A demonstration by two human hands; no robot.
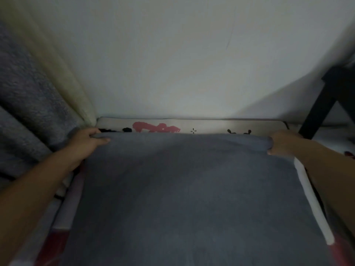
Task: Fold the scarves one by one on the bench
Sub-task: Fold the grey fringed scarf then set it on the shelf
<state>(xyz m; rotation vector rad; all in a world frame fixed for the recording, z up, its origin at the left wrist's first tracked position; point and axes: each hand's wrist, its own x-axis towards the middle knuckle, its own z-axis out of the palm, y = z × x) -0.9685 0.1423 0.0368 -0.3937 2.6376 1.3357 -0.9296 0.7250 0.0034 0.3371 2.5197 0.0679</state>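
The blue-grey scarf [184,189] lies spread over the bench [211,124], covering nearly all of its printed cover; only a strip with pink and black markings shows between the scarf's far edge and the wall [182,54]. The left hand [87,140] pinches the far-left corner of the scarf, fingers curled over the edge. The right hand [282,143] grips the far-right corner the same way. The frame is blurred, so finer finger detail cannot be confirmed.

Probable faults: uneven pull between the two corners would skew the fold line. A slack middle span would bunch or crease. Cloth overhanging the bench sides could drag the scarf out of alignment.
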